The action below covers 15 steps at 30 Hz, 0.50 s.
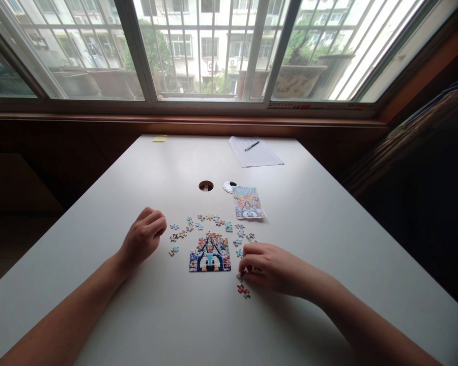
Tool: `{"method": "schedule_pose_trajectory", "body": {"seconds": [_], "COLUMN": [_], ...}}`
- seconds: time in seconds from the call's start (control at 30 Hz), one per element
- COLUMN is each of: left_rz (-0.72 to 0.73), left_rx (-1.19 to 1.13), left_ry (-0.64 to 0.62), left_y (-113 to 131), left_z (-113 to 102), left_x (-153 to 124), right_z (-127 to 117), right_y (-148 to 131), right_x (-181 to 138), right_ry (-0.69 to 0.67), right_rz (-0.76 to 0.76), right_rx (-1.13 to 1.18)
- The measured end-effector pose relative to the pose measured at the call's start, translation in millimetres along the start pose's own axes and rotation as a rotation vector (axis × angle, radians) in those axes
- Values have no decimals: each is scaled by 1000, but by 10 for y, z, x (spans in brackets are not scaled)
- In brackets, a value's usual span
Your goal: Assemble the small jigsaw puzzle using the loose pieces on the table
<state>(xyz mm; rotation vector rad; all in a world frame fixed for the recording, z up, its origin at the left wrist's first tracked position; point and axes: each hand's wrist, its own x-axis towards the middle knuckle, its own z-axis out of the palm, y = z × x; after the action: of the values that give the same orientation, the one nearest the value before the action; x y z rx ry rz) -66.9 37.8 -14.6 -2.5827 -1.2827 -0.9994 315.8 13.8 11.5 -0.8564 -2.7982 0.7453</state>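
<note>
A partly assembled jigsaw puzzle (pixel 209 260) with a blue cartoon dog's face lies in the middle of the white table. Its lower part is straight-edged, its top ragged. To its right, my right hand (pixel 269 264) is closed, with thumb and fingertips on a small puzzle piece (pixel 239 277). Red-toned loose pieces (pixel 243 291) lie just below those fingers. My left hand (pixel 147 230) rests curled on the table left of the puzzle; whatever its fingers may hold is hidden. Several loose pieces (pixel 190 223) form an arc around the puzzle's top and sides.
A printed picture card (pixel 249 202) lies behind the pieces, beside a round metal cover (pixel 229 187) and a cable hole (pixel 206 186). Farther back are paper sheets (pixel 252 155) with a pen (pixel 252 146) and a yellow slip (pixel 160 138). A barred window is beyond the table.
</note>
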Motion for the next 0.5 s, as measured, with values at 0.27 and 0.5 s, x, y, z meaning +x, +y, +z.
{"method": "schedule_pose_trajectory", "body": {"seconds": [0.27,0.5], "left_rz": [2,-6], "left_rx": [-2,8], "left_ry": [13,18], "left_y": [-4,-8], "left_z": [5,1], "left_x": [-2,0], "right_z": [-13,-2], "right_y": [28,52], "right_x": [-19,-21], "right_ry": [16,37], "right_rz": [-6,-26], "right_rx": [-14,-23]}}
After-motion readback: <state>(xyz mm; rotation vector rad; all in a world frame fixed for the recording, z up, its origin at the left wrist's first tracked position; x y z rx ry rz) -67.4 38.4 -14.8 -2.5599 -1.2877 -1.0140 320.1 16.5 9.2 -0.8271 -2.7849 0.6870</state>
